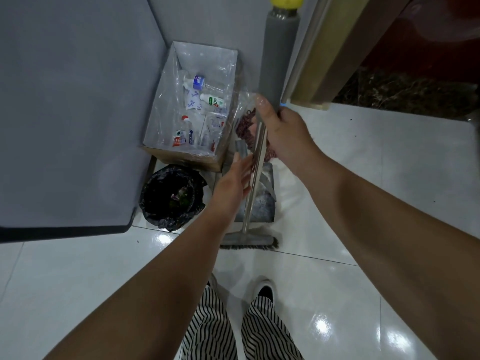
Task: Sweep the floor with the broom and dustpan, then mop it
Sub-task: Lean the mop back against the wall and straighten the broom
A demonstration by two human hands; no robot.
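An indoor corner of a home or small office is shown, used for storing rubbish and cleaning tools. The floor [363,203] is laid with glossy white tiles in which ceiling lights are reflected. A cardboard box [181,158] lined with clear plastic and filled with empty bottles is set against a grey wall [65,100], and a small bin [170,197] with a black liner is placed just beside it. A broom [249,240] and a dustpan [259,206] are kept there too. A gold-trimmed door frame [319,53] is seen nearby.
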